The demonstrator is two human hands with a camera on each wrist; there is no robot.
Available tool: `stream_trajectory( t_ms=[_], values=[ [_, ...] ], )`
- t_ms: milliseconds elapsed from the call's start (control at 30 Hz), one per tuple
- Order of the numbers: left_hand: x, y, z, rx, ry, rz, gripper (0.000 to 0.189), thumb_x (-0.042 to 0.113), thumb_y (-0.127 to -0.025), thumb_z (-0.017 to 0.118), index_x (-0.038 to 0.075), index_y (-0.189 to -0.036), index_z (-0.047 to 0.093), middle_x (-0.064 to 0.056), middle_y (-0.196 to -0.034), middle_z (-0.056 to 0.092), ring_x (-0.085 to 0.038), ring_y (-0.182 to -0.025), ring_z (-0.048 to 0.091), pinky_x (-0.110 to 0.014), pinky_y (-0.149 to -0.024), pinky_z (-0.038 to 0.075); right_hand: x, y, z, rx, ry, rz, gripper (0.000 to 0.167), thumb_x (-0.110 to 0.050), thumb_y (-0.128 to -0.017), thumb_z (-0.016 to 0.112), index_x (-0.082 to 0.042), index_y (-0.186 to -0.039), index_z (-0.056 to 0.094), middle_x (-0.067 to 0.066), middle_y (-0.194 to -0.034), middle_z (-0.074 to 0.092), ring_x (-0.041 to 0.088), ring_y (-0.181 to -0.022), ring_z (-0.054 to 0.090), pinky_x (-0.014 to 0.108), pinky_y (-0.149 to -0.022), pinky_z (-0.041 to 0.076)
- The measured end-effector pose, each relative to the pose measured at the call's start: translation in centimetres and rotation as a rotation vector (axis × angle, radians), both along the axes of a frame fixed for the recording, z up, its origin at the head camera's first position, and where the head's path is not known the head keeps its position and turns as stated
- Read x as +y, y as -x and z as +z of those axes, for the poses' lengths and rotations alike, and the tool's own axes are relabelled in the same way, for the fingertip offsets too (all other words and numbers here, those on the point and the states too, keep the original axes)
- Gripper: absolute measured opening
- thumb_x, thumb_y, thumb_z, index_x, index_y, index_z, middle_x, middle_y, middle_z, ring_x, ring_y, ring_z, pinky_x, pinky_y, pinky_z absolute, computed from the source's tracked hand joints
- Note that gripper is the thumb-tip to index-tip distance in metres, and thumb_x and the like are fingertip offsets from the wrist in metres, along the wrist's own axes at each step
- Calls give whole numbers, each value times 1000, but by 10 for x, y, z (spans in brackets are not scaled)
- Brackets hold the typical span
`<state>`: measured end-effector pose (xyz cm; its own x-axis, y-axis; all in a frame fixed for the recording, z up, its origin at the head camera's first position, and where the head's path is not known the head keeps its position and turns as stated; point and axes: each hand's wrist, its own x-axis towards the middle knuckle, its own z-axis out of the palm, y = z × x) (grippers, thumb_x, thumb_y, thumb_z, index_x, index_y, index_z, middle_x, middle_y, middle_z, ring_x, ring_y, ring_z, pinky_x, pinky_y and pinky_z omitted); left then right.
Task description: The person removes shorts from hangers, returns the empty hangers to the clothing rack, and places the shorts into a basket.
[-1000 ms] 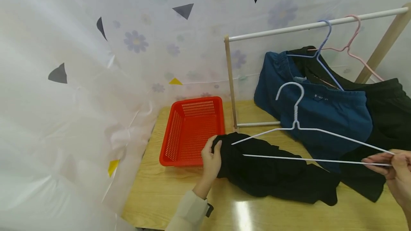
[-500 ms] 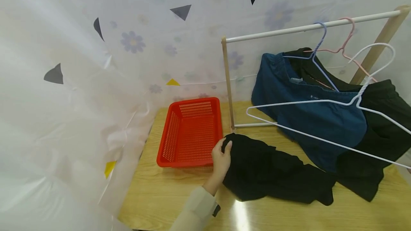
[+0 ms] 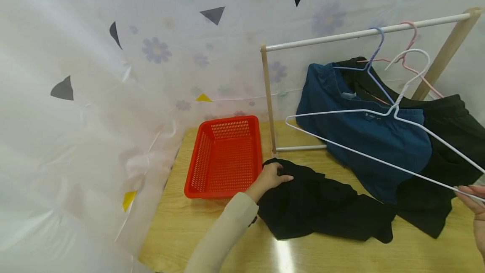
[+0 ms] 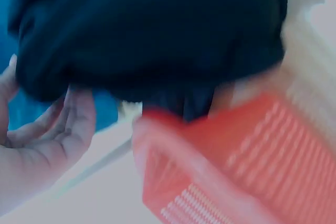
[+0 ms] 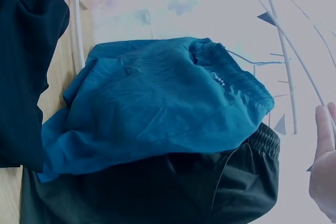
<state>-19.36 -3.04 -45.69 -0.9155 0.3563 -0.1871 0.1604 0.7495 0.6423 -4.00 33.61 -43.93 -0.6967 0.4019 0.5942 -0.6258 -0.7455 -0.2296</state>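
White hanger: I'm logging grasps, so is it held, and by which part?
The right hand holds the white hanger by its bottom bar, toward one end.

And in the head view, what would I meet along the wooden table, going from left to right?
Red perforated plastic basket → crumpled black fabric garment → bare right hand; overlapping things left out.
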Motion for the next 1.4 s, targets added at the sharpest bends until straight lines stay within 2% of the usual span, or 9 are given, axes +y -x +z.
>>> stream_trajectory(
  t_ms=[100, 200, 333, 500, 667, 767, 900, 1100, 1400],
  values=[
    [-2, 16, 12, 6, 43, 32, 55, 34, -83, 68, -4, -121, 56, -20, -114, 63, -27, -99, 63, -34, -81, 53, -16, -1, 12, 53, -9, 21, 42, 3, -97, 15, 34, -102, 43, 43, -97, 56, 49, -95, 61, 46, -82, 52],
    [-4, 34, 26, 92, 0, 148, 61, 35, -82, 70, -4, -126, 52, -21, -119, 60, -29, -106, 60, -37, -88, 51, -16, 0, 8, 86, -14, 39, 41, 3, -96, 16, 35, -103, 41, 44, -99, 54, 50, -98, 59, 47, -85, 50],
    [-3, 58, 48, 271, -198, 312, 80, 33, -82, 71, -3, -141, 31, -24, -141, 39, -35, -130, 40, -44, -107, 36, -17, 1, 9, 67, 5, -11, 39, 5, -96, 17, 35, -103, 41, 44, -99, 55, 49, -97, 60, 47, -83, 51],
    [1, 87, 77, 404, -453, 409, 97, 34, -80, 72, 8, -149, 9, -20, -155, 7, -35, -143, 12, -48, -114, 20, -31, 2, 24, -35, -3, -236, 34, 9, -95, 21, 31, -100, 46, 36, -93, 59, 41, -88, 66, 39, -77, 54],
    [5, 105, 98, 392, -551, 395, 94, 31, -82, 70, 8, -150, 8, -13, -156, 11, -27, -144, 13, -41, -116, 19, -49, 10, 46, -287, 186, -439, 25, 4, -98, 29, 20, -96, 47, 30, -78, 63, 35, -69, 68, 35, -61, 56],
    [9, 111, 102, 357, -580, 367, 90, 29, -84, 69, 4, -149, 12, -13, -155, 17, -27, -141, 23, -36, -115, 24, -58, 15, 55, -374, 276, -488, 16, 1, -98, 36, 16, -96, 42, 29, -75, 61, 35, -63, 68, 35, -58, 56],
    [18, 113, 100, 316, -623, 331, 82, 25, -86, 67, 5, -148, 18, -15, -152, 24, -31, -136, 34, -38, -109, 35, -69, 23, 64, -424, 315, -539, 20, -4, -95, 42, 16, -94, 43, 29, -73, 61, 35, -60, 67, 36, -57, 55],
    [24, 113, 98, 389, -629, 292, 70, 18, -88, 64, -3, -143, 27, -22, -140, 43, -30, -129, 44, -38, -106, 38, -83, 36, 73, -374, 149, -652, 24, -3, -91, 44, 21, -92, 49, 29, -76, 64, 34, -65, 68, 37, -60, 54],
    [25, 113, 99, 348, -632, 316, 65, 12, -90, 60, 0, -144, 27, -19, -142, 41, -30, -130, 43, -37, -105, 39, -103, 74, 81, -333, -148, -919, 33, -8, -85, 60, 24, -83, 59, 18, -73, 70, 21, -64, 70, 23, -62, 56]
  ],
)
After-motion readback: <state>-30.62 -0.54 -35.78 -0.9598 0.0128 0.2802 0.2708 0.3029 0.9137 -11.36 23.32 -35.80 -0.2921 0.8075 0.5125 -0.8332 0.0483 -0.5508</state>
